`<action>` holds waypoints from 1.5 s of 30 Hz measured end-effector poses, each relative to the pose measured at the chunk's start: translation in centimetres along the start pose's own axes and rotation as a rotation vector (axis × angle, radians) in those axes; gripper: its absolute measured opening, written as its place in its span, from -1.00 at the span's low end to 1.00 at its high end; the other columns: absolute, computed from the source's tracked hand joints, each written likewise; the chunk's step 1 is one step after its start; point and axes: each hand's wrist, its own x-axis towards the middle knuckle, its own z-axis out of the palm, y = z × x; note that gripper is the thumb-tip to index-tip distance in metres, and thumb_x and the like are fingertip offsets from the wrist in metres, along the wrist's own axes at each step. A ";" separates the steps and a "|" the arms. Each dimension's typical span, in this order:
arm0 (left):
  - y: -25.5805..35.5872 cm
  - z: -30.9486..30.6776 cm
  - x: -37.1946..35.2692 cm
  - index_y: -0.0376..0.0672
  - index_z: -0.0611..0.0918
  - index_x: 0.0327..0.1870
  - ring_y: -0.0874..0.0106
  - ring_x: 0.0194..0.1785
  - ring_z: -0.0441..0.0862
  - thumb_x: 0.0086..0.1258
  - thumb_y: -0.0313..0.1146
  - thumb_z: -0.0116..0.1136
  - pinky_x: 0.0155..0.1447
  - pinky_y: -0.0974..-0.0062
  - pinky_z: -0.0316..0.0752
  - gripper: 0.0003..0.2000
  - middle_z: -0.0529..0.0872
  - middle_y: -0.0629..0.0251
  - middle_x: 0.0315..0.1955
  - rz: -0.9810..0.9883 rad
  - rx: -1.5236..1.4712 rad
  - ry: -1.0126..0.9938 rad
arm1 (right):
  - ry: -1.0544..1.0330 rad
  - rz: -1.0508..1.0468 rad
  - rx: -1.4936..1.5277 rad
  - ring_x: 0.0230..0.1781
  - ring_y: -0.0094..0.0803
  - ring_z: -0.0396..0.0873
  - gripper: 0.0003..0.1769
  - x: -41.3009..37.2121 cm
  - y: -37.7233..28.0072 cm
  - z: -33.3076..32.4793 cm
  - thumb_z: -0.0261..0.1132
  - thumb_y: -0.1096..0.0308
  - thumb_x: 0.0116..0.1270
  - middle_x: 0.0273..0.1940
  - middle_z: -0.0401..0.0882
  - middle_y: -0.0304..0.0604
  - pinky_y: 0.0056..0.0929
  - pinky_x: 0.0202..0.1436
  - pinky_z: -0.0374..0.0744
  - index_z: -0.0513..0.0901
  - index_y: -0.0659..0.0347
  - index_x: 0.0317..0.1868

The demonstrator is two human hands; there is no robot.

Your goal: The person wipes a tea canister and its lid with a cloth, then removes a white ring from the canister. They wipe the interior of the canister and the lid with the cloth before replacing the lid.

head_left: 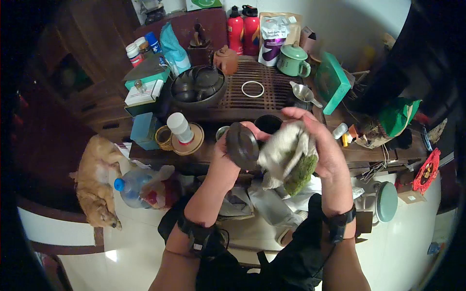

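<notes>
In my left hand [227,151] is a dark brown, round, smooth vessel [242,146] the size of a small cup, its fingers curled around the side; whether it is a cup or a lid I cannot tell. My right hand [331,150] grips a crumpled cloth [286,150], off-white with a fuzzy green part hanging below the palm. The cloth's left edge meets the dark vessel. Behind both hands, a black round container [268,123] stands at the front of the wooden tea table, partly covered by my fingers.
A slatted tea tray [277,94] bears a white ring [253,81], a clay teapot [225,60] and a green lidded mug [293,61]. Left of it sits a black bowl [177,97] of dark teaware. A dog [94,179] lies on the floor near a large water bottle [136,186]. To the right is a stool [387,201].
</notes>
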 end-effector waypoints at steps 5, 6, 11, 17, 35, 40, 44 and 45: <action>-0.5 -0.8 -0.2 -0.11 0.54 -0.01 0.63 -0.42 0.54 0.43 -0.41 0.01 -0.55 0.72 0.34 -0.83 0.63 0.37 -0.28 -0.004 -0.289 -0.088 | 0.051 -0.218 -0.181 0.09 -0.42 0.52 -0.45 -1.6 1.0 2.8 0.27 0.50 0.24 0.05 0.54 -0.15 -0.43 0.22 0.46 0.37 0.27 0.26; -0.8 -0.6 -0.1 -0.12 0.54 -0.01 0.61 -0.37 0.56 0.42 -0.41 0.02 -0.50 0.71 0.38 -0.83 0.63 0.37 -0.26 0.035 -0.230 -0.037 | 0.069 -0.346 -0.322 0.13 -0.41 0.49 -0.43 -1.7 1.9 3.5 0.30 0.55 0.20 0.10 0.52 -0.13 -0.42 0.24 0.45 0.39 0.27 0.24; -6.6 -4.0 2.4 -0.09 0.49 0.08 0.39 0.06 0.56 0.51 -0.21 -0.07 0.13 0.32 0.52 -0.75 0.58 0.39 -0.01 0.019 -0.616 -0.211 | -0.094 -1.197 -1.436 0.10 -0.14 0.50 -0.59 -1.2 5.5 4.7 0.28 0.34 0.16 0.13 0.51 -0.10 -0.17 0.23 0.40 0.57 0.22 0.05; -3.5 -0.9 -0.1 -0.17 0.54 0.00 0.43 -0.06 0.61 0.34 -0.47 0.11 0.05 0.48 0.49 -0.78 0.65 0.32 -0.15 0.284 0.544 -0.023 | 0.014 -1.012 -1.278 0.01 -0.11 0.51 -0.61 -1.3 3.9 5.4 0.31 0.42 0.12 0.00 0.56 -0.10 -0.19 0.13 0.47 0.61 0.23 0.02; -0.8 1.2 -1.7 -0.16 0.33 0.29 0.47 0.14 0.53 0.59 -0.06 -0.22 0.19 0.39 0.47 -0.57 0.52 0.26 0.08 -0.219 -0.260 -0.155 | 0.356 -0.759 -1.107 -0.07 -0.08 0.52 -0.67 0.5 4.3 1.7 0.33 0.46 0.19 -0.09 0.47 0.00 -0.29 0.00 0.52 0.51 0.26 -0.03; -0.1 2.0 -1.9 -0.18 0.33 0.31 0.45 0.17 0.52 0.56 0.14 -0.38 0.20 0.34 0.49 -0.41 0.49 0.22 0.13 -0.187 -0.204 -0.162 | 0.271 -0.837 -1.156 -0.08 -0.06 0.52 -0.65 0.4 4.6 2.4 0.31 0.49 0.17 -0.06 0.46 -0.01 -0.25 -0.04 0.53 0.56 0.21 0.00; -0.6 0.4 -1.8 -0.18 0.42 0.23 0.52 0.00 0.58 0.57 0.14 -0.51 -0.02 0.44 0.60 -0.39 0.56 0.26 0.00 -0.117 0.193 -0.129 | -0.030 -0.912 -1.275 -0.08 -0.10 0.54 -0.64 -0.1 2.7 2.7 0.35 0.44 0.15 -0.09 0.54 -0.05 -0.25 -0.02 0.50 0.58 0.21 0.00; -0.5 0.5 -1.9 -0.18 0.44 0.21 0.53 -0.02 0.58 0.57 0.14 -0.52 -0.06 0.46 0.61 -0.39 0.57 0.27 -0.02 -0.085 0.262 -0.110 | -0.096 -0.911 -1.293 -0.07 -0.13 0.54 -0.65 -0.2 2.2 2.8 0.37 0.43 0.13 -0.09 0.56 -0.06 -0.27 -0.02 0.50 0.58 0.23 -0.03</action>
